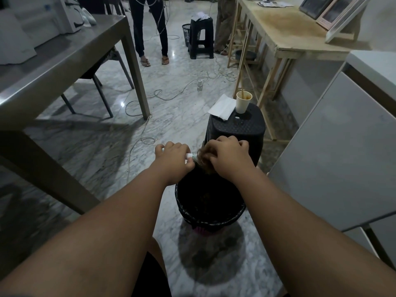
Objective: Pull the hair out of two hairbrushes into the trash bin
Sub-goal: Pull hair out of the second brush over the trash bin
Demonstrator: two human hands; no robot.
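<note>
- Marble floor [96, 146], strewn with cables [171, 95], runs between a steel table [64, 61] and a wooden bench [289, 33].
- Bin [225, 219], black-lined, stands below both hands.
- Left hand [172, 156] is curled round the brush [189, 155]; only its white end shows.
- Right hand [230, 156] pinches the brown hair [203, 160] on the brush, over the bin's far rim.
- Behind, a black stool [237, 127] bears a cup [243, 101] and paper [222, 107].

My feed is dim, with small glare spots on the marble floor [102, 146]. The trash bin [211, 213] throws a soft shadow toward me; the edges bow.
</note>
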